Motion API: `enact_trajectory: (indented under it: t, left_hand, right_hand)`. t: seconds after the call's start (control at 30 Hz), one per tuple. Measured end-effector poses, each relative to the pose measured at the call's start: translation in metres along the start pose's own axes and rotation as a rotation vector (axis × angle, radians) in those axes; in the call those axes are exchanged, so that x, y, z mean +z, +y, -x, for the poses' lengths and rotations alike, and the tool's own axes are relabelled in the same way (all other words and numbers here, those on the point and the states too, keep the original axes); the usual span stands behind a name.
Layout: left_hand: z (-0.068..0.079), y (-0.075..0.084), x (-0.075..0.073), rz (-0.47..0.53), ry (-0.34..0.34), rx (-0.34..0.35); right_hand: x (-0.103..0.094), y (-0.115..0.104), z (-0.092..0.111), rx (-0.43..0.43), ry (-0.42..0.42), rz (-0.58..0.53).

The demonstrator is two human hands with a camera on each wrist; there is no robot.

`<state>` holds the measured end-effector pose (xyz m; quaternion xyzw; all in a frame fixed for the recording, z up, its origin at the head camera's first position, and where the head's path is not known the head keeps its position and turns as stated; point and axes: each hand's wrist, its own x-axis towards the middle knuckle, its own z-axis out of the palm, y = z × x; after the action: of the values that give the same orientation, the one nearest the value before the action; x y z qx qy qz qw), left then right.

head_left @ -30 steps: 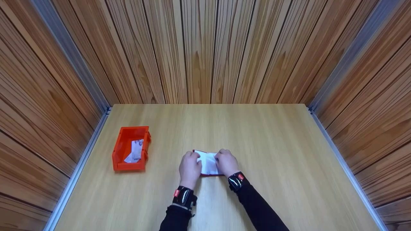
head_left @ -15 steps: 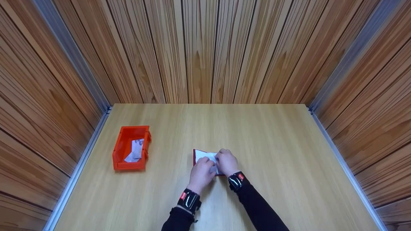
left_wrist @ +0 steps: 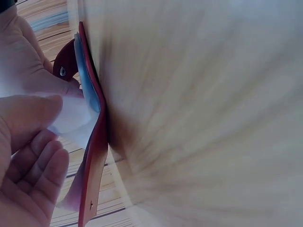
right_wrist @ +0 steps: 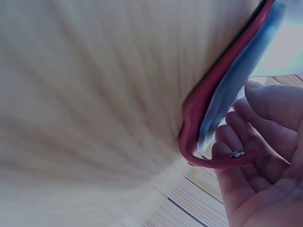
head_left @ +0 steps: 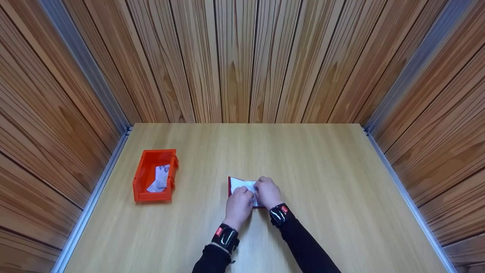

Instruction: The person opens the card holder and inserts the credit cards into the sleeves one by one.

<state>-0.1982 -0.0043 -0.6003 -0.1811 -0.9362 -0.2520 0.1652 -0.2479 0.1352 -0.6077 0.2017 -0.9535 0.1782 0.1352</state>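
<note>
A small red card holder (head_left: 229, 185) lies unfolded on the table, with pale see-through sleeves (head_left: 238, 183) inside. My left hand (head_left: 238, 207) is over its middle, and in the left wrist view thumb and forefinger pinch a filmy sleeve (left_wrist: 71, 116). At the right side my right hand (head_left: 268, 193) holds the stack of clear sleeves (right_wrist: 232, 94) between thumb and fingers. A curled strap (right_wrist: 222, 163) with a metal snap sticks out of the red cover (right_wrist: 203, 104) beside those fingers. My hands hide much of the sleeves in the head view.
An orange-red bin (head_left: 138, 176) stands on the left of the table (head_left: 310, 163), with printed paper slips (head_left: 161, 176) in it. Wood-plank walls (head_left: 235, 76) and metal rails (head_left: 409, 199) border the tabletop.
My left hand has shifted right, from the holder's left edge to its middle, uncovering the left red edge. My right hand has stayed in place.
</note>
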Motion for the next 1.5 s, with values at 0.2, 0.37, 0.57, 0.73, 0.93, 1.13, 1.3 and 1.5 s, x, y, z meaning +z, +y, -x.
enact_trajectory:
  t: [0.2, 0.37, 0.57, 0.73, 0.93, 1.13, 1.3, 1.5]
  left_hand:
    - [0.000, 0.002, 0.002, -0.037, 0.050, -0.001]
    - [0.001, 0.001, 0.003, -0.043, 0.098, 0.010]
    - [0.002, 0.002, 0.002, -0.038, 0.100, 0.004]
    - [0.001, 0.002, 0.002, -0.015, 0.038, -0.031]
    - [0.001, 0.002, 0.001, -0.001, 0.022, -0.050]
    - [0.003, 0.001, 0.002, -0.033, 0.090, -0.037]
    - [0.003, 0.002, -0.001, 0.003, 0.031, -0.128]
    - [0.003, 0.000, -0.004, 0.066, -0.032, -0.273]
  right_hand:
    - [0.000, 0.000, 0.000, 0.001, -0.005, -0.001]
    - [0.000, 0.000, 0.000, 0.001, -0.004, -0.005]
    - [0.000, 0.000, 0.000, 0.003, 0.002, -0.003]
    - [-0.003, 0.000, -0.001, 0.019, 0.005, -0.020]
    - [-0.011, -0.001, -0.003, 0.025, 0.028, -0.067]
    - [-0.015, 0.000, -0.005, 0.017, 0.066, -0.061]
    - [-0.016, 0.003, -0.007, 0.048, 0.079, -0.063]
    - [-0.017, 0.007, -0.007, 0.082, 0.095, -0.080]
